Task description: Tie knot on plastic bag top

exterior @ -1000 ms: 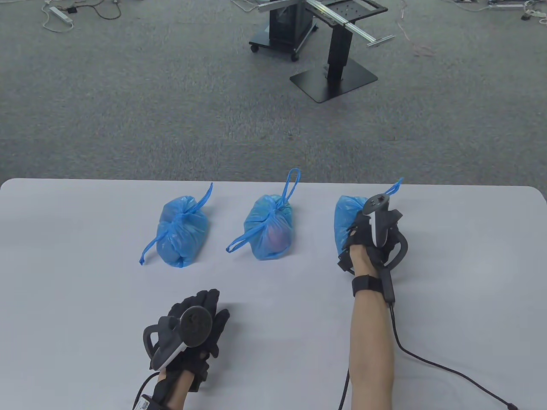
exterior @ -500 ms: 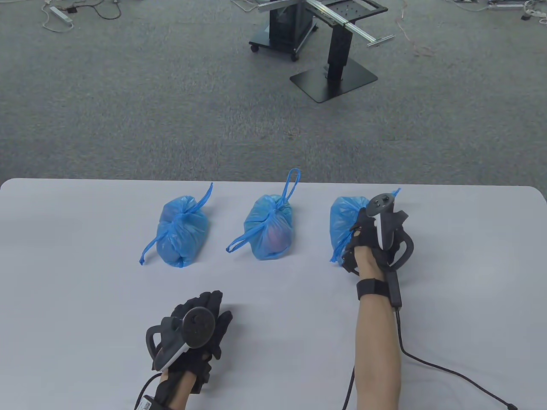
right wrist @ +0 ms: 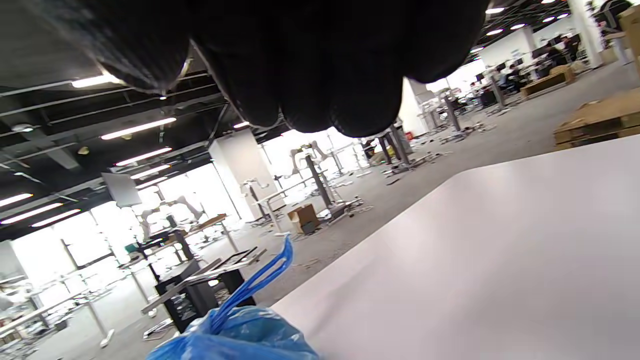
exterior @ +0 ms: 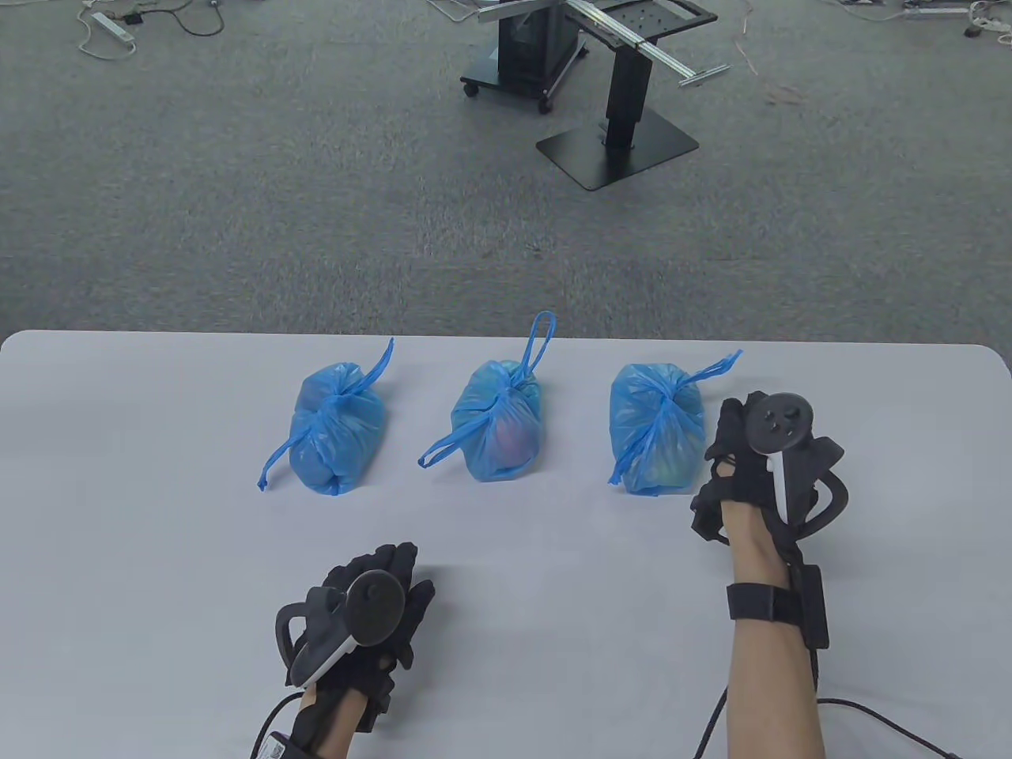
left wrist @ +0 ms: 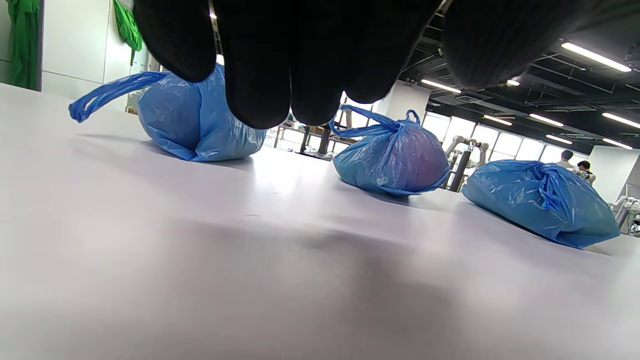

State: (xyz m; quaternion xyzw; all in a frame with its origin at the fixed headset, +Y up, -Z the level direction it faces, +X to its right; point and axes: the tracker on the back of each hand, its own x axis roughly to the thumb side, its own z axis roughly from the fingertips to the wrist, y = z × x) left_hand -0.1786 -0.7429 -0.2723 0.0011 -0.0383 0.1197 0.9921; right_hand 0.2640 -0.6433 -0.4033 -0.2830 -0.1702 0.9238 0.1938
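Three blue plastic bags in a row across the middle of the table view, on the white table, each already tied with a knot at its top. Left bag at centre left, middle bag in the centre, right bag at centre right, well apart from each other. Handle loops spread out from every knot, one toward the upper edge of the frame and one toward the lower left.

Right hand just to the right of the right bag, near it but not touching, holding nothing. Seen from above, back of the hand and tracker turned up; fingers hidden under the glove and tracker, so cannot tell if wide or narrow. In the right wrist view, dark fingertips bunched at the top edge, only a corner of the bag and one handle loop at the lower left.

Left hand in the lower left part of the table view, well apart from the bags, holding nothing. Fingers extended side by side, close over the table surface.
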